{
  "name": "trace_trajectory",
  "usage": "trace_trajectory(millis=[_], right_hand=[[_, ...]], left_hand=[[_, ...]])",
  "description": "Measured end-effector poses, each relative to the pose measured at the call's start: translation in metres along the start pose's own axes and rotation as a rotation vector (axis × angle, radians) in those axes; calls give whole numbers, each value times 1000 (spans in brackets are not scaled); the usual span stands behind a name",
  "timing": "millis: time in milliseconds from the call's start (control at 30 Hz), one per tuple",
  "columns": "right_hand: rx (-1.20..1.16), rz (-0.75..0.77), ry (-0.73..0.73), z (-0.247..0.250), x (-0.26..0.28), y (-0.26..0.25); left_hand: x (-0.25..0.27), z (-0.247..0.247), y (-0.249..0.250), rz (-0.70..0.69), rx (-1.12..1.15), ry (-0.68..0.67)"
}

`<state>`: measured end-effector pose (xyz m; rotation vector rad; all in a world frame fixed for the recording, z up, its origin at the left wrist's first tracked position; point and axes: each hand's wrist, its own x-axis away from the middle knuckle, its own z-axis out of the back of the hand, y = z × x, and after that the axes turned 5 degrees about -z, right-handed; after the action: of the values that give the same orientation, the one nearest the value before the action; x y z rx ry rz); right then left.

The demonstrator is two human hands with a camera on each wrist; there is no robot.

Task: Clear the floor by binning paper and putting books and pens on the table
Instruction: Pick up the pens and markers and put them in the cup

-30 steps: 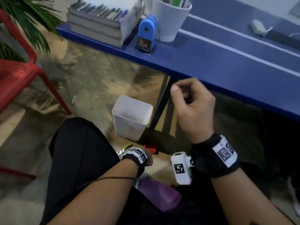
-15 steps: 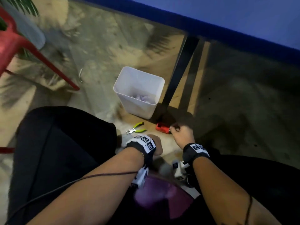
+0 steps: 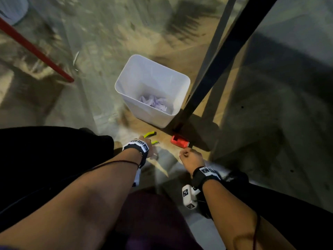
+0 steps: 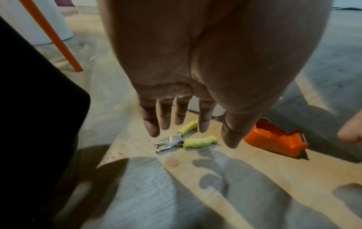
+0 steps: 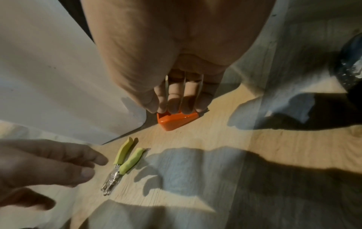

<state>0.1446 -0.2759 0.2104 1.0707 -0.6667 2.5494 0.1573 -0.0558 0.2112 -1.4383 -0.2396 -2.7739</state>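
A white bin (image 3: 126,76) stands on the floor with crumpled paper (image 3: 155,103) at its bottom. In front of it lie a yellow-handled metal hand tool (image 4: 188,142) (image 5: 125,161) and an orange-red plastic desk item (image 3: 180,141) (image 4: 274,142) (image 5: 176,120). My left hand (image 3: 150,148) (image 4: 188,136) hovers just above the yellow-handled tool, fingers straight and spread, holding nothing. My right hand (image 3: 185,155) (image 5: 176,106) hangs just short of the orange-red item with curled fingers and is empty. No books or pens show.
A black table leg (image 3: 207,83) slants down just right of the bin. A red chair leg (image 3: 36,51) crosses the upper left, with a grey pot (image 3: 10,8) behind it. My black-clad knees flank both arms; something purple (image 3: 153,222) lies in my lap.
The view has tipped from the blue table down to the floor. My right hand dropped from table height to beside the orange-red item. My left hand moved forward over the yellow-handled tool.
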Motion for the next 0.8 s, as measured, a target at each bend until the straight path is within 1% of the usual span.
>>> trace_trajectory(millis=[67, 133, 200, 267, 400, 467, 600, 667, 767, 800], right_hand=[[7, 29, -21, -5, -7, -2], [28, 63, -44, -12, -11, -6], [10, 92, -58, -20, -14, -15], [-35, 108, -65, -27, -14, -21], [-85, 119, -58, -34, -14, -20], [-76, 111, -69, -35, -13, -14], [-47, 71, -106, -35, -8, -1], [-31, 57, -119, -34, -5, 5], [-18, 48, -112, -28, -3, 10], [-17, 50, -106, -26, -2, 11]], left_hand=[[-12, -14, -3, 36, 7, 7], [-25, -25, -11, 83, 63, 9], [-33, -26, -19, 124, 105, 9], [-42, -26, -24, 134, 144, 36], [-58, -27, -29, 102, 198, 75], [-60, -30, -26, 58, 176, 91], [-69, -35, -23, 31, 73, 50], [-77, -36, -23, 16, 58, -5], [-81, -38, -25, -11, 23, -59], [-78, -36, -25, -26, 18, -52]])
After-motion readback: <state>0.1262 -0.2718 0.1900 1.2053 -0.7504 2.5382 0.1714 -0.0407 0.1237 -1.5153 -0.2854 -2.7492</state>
